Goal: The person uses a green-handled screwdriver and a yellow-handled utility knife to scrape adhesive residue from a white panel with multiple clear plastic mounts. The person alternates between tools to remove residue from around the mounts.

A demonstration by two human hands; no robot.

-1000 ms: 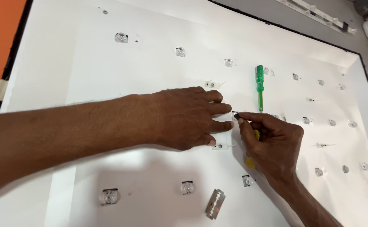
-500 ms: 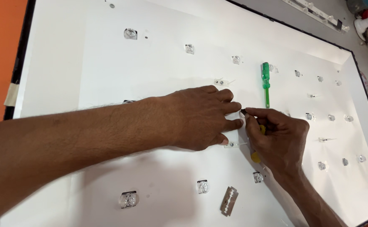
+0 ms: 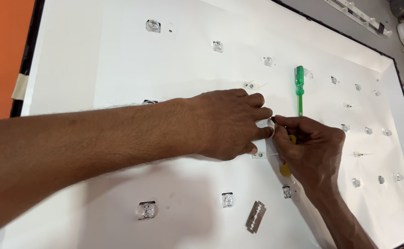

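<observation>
My left hand lies flat on a big white reflector sheet inside an open display panel, fingertips pressing the sheet next to a small clear lens. My right hand is closed around a yellow-handled tool, its tip meeting the left fingertips. A green-handled screwdriver lies on the sheet just beyond both hands. A razor blade lies loose on the sheet near the front.
Several small clear lenses sit in rows across the sheet. The panel's black frame has a strip of tape at the left, over an orange surface. A light strip and other gear lie at the far right.
Both hands stay together at the same spot on the sheet. Only the camera has shifted, so everything sits a little lower and further right in view.
</observation>
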